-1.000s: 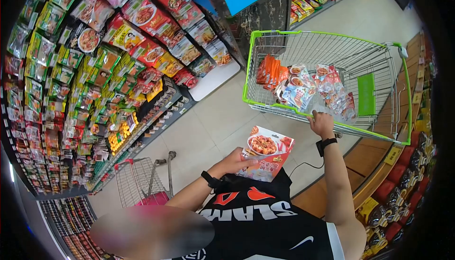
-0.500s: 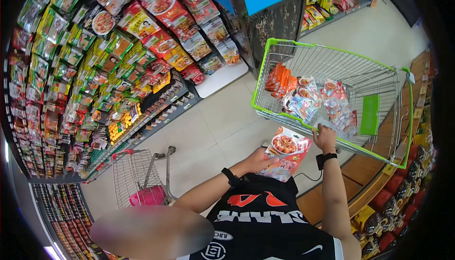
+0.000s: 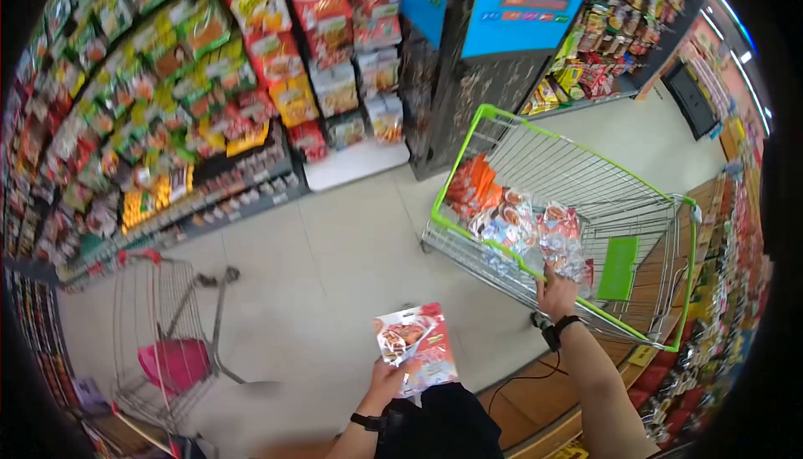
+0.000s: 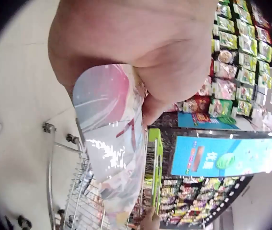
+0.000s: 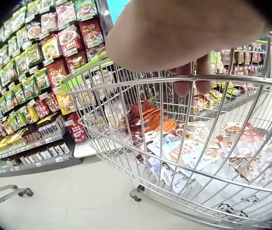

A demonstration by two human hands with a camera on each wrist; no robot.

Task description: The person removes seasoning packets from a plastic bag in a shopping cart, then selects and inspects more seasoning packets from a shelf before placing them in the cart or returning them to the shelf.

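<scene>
The left hand (image 3: 386, 382) pinches the lower left edge of a red and white food packet (image 3: 425, 343), held upright before the body. In the left wrist view, that hand (image 4: 136, 43) is above the glossy packet (image 4: 112, 139). The right hand (image 3: 557, 293) grips the near rim of the green-edged cart (image 3: 617, 268). In the right wrist view its fingers (image 5: 193, 79) curl over the rim, inside the wire side. Orange packets (image 3: 473, 184) and several white and red packets (image 3: 559, 233) lie in the cart.
A second cart (image 3: 159, 317) with a pink item (image 3: 174, 365) stands at the left. Shelves of hanging packets (image 3: 201, 32) line the left side, beside a pillar with a blue sign (image 3: 527, 7). Wooden display shelving (image 3: 535, 392) runs along the right.
The view has swung, so the cart appears lower and the second cart farther left. The left hand and its packet now stand farther from the cart. The right hand keeps its grip on the rim.
</scene>
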